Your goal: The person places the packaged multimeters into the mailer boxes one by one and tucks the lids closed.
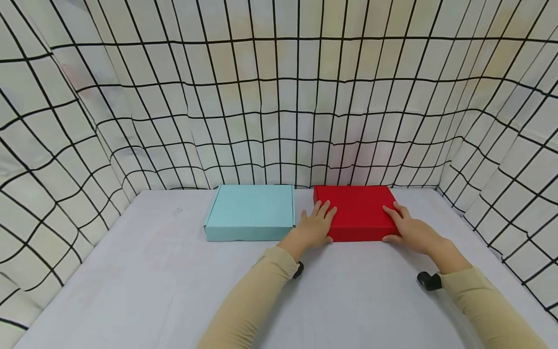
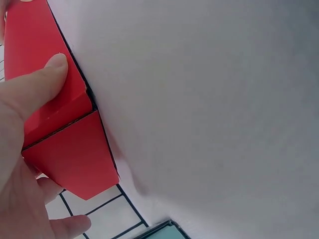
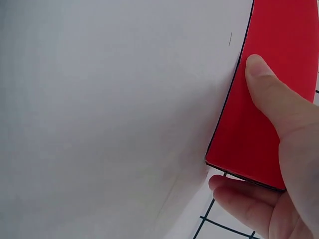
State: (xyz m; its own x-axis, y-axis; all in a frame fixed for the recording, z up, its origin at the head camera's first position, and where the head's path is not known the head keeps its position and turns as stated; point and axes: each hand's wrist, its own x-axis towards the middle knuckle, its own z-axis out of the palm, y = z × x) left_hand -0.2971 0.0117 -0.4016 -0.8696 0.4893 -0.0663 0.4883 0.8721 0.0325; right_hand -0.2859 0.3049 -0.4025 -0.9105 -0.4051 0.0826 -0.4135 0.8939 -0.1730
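A flat red cardboard box (image 1: 355, 211) lies on the white table, right of the middle in the head view. My left hand (image 1: 313, 230) grips its left front corner, fingers spread over the left edge. In the left wrist view the thumb (image 2: 50, 79) presses the front face, with the other fingers beyond the end. My right hand (image 1: 411, 231) holds the opposite front corner. The right wrist view shows that thumb (image 3: 269, 89) on the front face and fingers round the end. The lid looks closed.
A light blue flat box (image 1: 252, 206) lies left of the red one, close to my left hand. White cloth covers the table (image 1: 152, 276). Black netting over white sheets (image 1: 279, 97) rises behind the boxes and along both sides. Both wrists wear small black devices (image 1: 429, 281).
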